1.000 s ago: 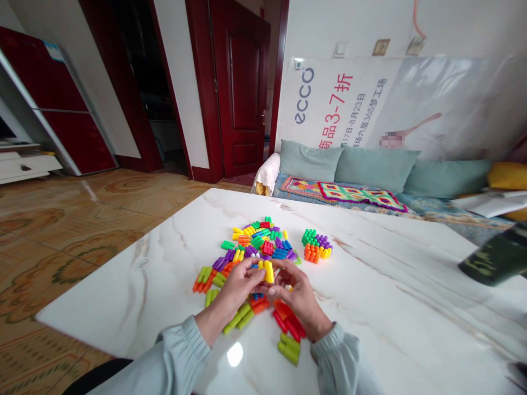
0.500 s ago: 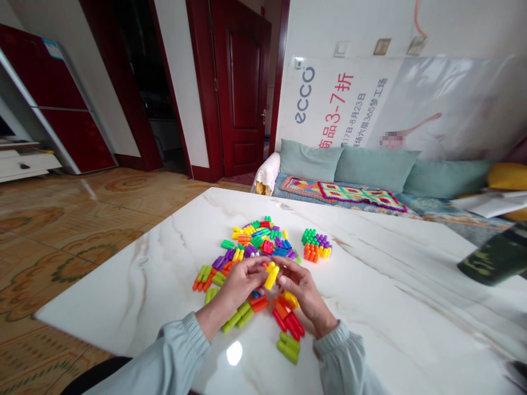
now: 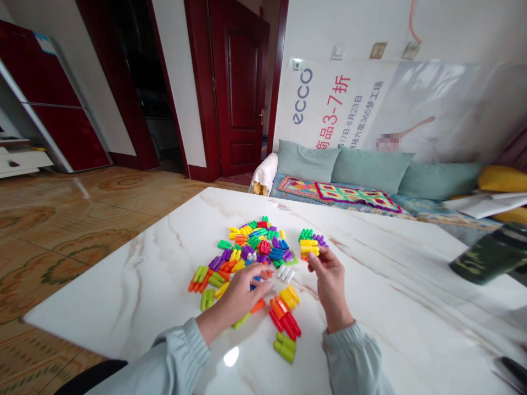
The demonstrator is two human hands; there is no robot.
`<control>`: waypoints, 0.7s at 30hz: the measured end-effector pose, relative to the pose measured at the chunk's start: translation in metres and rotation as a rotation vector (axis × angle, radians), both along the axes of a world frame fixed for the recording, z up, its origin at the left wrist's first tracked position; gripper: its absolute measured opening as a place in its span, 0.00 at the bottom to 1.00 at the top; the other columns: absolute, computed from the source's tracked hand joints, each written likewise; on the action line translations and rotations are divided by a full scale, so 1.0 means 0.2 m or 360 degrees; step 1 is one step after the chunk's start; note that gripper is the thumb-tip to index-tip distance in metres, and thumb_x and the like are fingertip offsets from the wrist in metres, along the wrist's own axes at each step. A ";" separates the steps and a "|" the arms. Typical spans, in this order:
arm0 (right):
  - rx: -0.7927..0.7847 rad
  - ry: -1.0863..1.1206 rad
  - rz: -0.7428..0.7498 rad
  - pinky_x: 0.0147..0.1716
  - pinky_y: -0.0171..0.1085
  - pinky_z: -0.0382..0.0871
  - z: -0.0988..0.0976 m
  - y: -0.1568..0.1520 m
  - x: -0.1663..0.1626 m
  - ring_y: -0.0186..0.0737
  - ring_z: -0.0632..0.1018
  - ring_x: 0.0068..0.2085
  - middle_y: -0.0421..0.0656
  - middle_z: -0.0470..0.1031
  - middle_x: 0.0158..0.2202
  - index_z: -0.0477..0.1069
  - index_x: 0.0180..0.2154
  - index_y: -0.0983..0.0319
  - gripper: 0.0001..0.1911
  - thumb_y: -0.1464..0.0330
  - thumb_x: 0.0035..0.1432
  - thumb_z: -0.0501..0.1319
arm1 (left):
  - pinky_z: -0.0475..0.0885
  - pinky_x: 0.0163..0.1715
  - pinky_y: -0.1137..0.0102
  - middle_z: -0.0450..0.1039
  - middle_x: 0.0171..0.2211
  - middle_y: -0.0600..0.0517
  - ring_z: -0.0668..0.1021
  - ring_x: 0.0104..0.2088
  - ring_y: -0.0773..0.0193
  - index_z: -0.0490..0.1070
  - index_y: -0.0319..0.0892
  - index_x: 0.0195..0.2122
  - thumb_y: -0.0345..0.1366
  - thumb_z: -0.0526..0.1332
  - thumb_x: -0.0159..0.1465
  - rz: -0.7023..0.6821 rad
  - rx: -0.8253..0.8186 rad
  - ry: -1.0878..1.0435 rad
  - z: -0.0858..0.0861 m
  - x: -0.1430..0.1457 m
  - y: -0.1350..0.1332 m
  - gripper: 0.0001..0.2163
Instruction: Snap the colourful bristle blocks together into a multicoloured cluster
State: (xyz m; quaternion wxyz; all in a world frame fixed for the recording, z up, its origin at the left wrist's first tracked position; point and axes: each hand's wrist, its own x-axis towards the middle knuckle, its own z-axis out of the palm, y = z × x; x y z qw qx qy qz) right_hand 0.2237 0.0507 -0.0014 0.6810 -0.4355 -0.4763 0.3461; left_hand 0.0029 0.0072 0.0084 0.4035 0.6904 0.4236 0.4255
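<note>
My right hand (image 3: 331, 277) pinches a yellow toy block (image 3: 308, 246) made of joined rounded pegs. It holds this over a small cluster of blocks, where a green block (image 3: 305, 234) and a purple block (image 3: 320, 240) still show; the orange part is mostly covered. My left hand (image 3: 246, 288) is above the near side of a loose pile, thumb and fingers apart. A blue block (image 3: 254, 283) shows between them, apparently lying below. Beside the left hand are a clear block (image 3: 285, 273) and another yellow block (image 3: 290, 297).
The white marble-patterned table (image 3: 164, 285) bears a mixed-colour pile (image 3: 263, 247). Red blocks (image 3: 290, 325) and a lime-green block (image 3: 284, 347) lie near me. A camouflage-patterned cup (image 3: 486, 255) stands at the right. Beyond is a sofa with cushions (image 3: 370, 171).
My right hand has moved away from my left, carrying the yellow block right and forward to the small cluster. My left hand has stayed near the pile, its fingers now off that block.
</note>
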 end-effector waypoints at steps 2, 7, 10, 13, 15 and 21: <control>-0.0003 -0.0116 -0.0466 0.26 0.34 0.65 -0.03 0.04 0.12 0.34 0.69 0.26 0.42 0.73 0.30 0.73 0.41 0.63 0.21 0.54 0.52 0.65 | 0.69 0.57 0.58 0.72 0.55 0.44 0.73 0.55 0.52 0.75 0.46 0.50 0.43 0.63 0.63 -0.0149 0.0278 0.0331 0.01 0.01 -0.03 0.15; -0.0215 -0.0822 -0.1014 0.34 0.39 0.66 -0.13 0.09 0.28 0.40 0.72 0.33 0.48 0.73 0.38 0.75 0.42 0.64 0.19 0.61 0.56 0.53 | 0.56 0.64 0.48 0.62 0.64 0.43 0.64 0.63 0.43 0.70 0.50 0.58 0.53 0.68 0.55 -0.0552 0.0663 0.0877 0.01 0.03 -0.10 0.30; -0.0321 -0.1163 -0.0929 0.35 0.40 0.65 -0.18 0.10 0.28 0.42 0.72 0.34 0.50 0.72 0.40 0.77 0.42 0.64 0.21 0.66 0.56 0.49 | 0.54 0.64 0.48 0.62 0.64 0.44 0.64 0.63 0.44 0.70 0.53 0.58 0.53 0.67 0.56 -0.0613 0.0761 0.0999 -0.02 0.04 -0.11 0.28; -0.0417 -0.1301 -0.0880 0.34 0.39 0.63 -0.20 0.11 0.27 0.42 0.73 0.35 0.50 0.72 0.41 0.76 0.46 0.64 0.23 0.68 0.56 0.47 | 0.56 0.63 0.49 0.64 0.62 0.44 0.66 0.62 0.46 0.71 0.52 0.56 0.48 0.68 0.58 -0.0580 0.0793 0.1040 -0.04 0.05 -0.12 0.24; -0.0460 -0.1326 -0.0884 0.34 0.39 0.63 -0.22 0.12 0.27 0.43 0.73 0.36 0.50 0.72 0.41 0.75 0.47 0.65 0.24 0.69 0.57 0.46 | 0.56 0.63 0.50 0.65 0.61 0.44 0.67 0.61 0.47 0.72 0.50 0.54 0.44 0.68 0.58 -0.0556 0.0793 0.1052 -0.04 0.05 -0.13 0.22; -0.0368 -0.1185 -0.0897 0.37 0.40 0.65 -0.22 0.16 0.27 0.46 0.74 0.39 0.53 0.74 0.40 0.74 0.45 0.67 0.23 0.68 0.54 0.47 | 0.57 0.63 0.51 0.63 0.61 0.43 0.65 0.61 0.47 0.71 0.49 0.55 0.43 0.65 0.58 -0.0443 0.0763 0.1060 -0.02 0.04 -0.14 0.22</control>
